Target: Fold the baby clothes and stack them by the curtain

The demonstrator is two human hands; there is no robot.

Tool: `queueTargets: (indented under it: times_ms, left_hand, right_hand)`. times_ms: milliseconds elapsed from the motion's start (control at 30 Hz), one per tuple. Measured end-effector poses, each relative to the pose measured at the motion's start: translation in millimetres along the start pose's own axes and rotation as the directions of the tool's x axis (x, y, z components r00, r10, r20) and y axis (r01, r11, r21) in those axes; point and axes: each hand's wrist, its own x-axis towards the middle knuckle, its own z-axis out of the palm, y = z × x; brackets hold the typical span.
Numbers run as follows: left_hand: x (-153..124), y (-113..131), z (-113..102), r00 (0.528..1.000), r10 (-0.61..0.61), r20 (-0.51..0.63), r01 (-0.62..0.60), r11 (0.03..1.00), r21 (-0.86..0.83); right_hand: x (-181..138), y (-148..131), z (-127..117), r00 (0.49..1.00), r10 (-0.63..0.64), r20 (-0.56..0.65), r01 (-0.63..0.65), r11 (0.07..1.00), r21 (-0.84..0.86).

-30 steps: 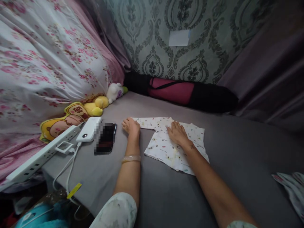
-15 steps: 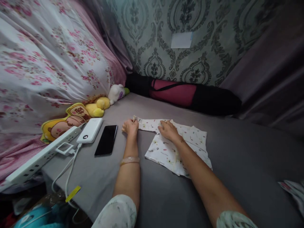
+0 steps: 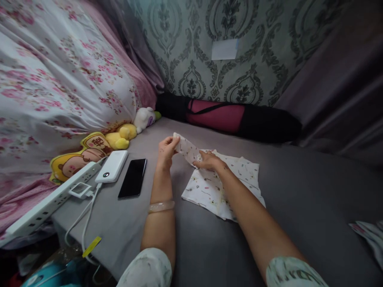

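A small white printed baby garment (image 3: 221, 185) lies on the grey bed sheet (image 3: 299, 199). My left hand (image 3: 166, 147) pinches the end of its sleeve and holds it lifted off the sheet. My right hand (image 3: 208, 160) grips the same sleeve near where it joins the body of the garment, with the fingers curled on the cloth. A pale bangle (image 3: 161, 206) sits on my left wrist.
Left of my hands lie a black phone (image 3: 133, 177) and a white power bank (image 3: 111, 166), beside a white power strip (image 3: 50, 199). Plush toys (image 3: 119, 135) rest against a floral quilt (image 3: 60, 79). A pink and black roll (image 3: 230, 117) lies along the wall. Another cloth (image 3: 369, 235) shows at right.
My left hand has lifted the sleeve end off the sheet and drawn it up and right. My right hand went from lying flat on the garment to gripping the sleeve.
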Motion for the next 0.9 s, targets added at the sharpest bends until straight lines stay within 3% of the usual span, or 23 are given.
queueTargets:
  times_ms: [100,167,200,233,300,367,400,467,600,700,767,833,900]
  left_hand:
    - [-7.8,3.8,17.6,0.994,0.014,0.107,-0.013,1.000,-0.005]
    - [-12.9,2.7,30.0,0.985,0.045,0.168,-0.049,0.999,0.021]
    - [-15.5,1.6,36.2,0.979,0.066,0.193,-0.074,0.997,0.038]
    - [-18.3,0.3,42.4,0.973,0.090,0.214,-0.104,0.993,0.057]
    - [-24.4,-2.9,54.5,0.957,0.137,0.255,-0.164,0.982,0.090]
    - [-31.1,-7.6,66.5,0.940,0.156,0.305,-0.197,0.975,0.107]
    - [-34.6,-10.8,72.5,0.931,0.149,0.333,-0.197,0.974,0.112]
    - [-42.2,-19.2,84.3,0.913,0.119,0.391,-0.181,0.976,0.124]
    - [-55.6,-38.5,103.8,0.848,0.076,0.524,-0.195,0.965,0.175]
    - [-58.1,-47.1,109.7,0.793,0.086,0.603,-0.284,0.928,0.242]
    - [-53.9,-49.9,107.8,0.811,0.115,0.574,-0.333,0.897,0.292]
    - [-45.8,-52.8,101.8,0.867,0.146,0.477,-0.346,0.865,0.364]
    - [-36.7,-57.8,93.6,0.909,0.171,0.381,-0.348,0.815,0.463]
  right_hand:
    - [-1.5,4.2,1.3,0.994,-0.025,-0.106,0.038,0.991,0.125]
    - [-7.1,10.0,1.1,0.976,0.024,-0.215,0.053,0.936,0.348]
    - [-11.9,13.6,0.6,0.964,0.092,-0.249,0.047,0.864,0.501]
    - [-18.1,17.7,0.0,0.952,0.174,-0.250,0.035,0.751,0.659]
    - [-34.2,26.7,-1.4,0.946,0.286,-0.153,0.016,0.429,0.903]
    - [-52.0,36.6,-2.0,0.959,0.283,-0.026,-0.009,0.120,0.993]
    - [-60.2,41.6,-1.9,0.965,0.262,0.018,-0.022,0.015,1.000]
    - [-73.4,51.3,-1.0,0.973,0.225,0.056,-0.036,-0.090,0.995]
    - [-84.8,64.0,0.3,0.977,0.209,0.051,-0.031,-0.098,0.995]
    - [-86.0,65.3,0.1,0.973,0.231,0.026,-0.006,-0.088,0.996]
    - [-84.9,64.1,1.5,0.969,0.246,-0.005,0.023,-0.072,0.997]
    - [-82.0,63.2,5.2,0.954,0.299,-0.022,0.039,-0.051,0.998]
    - [-77.2,64.2,10.8,0.916,0.398,-0.057,0.047,0.035,0.998]
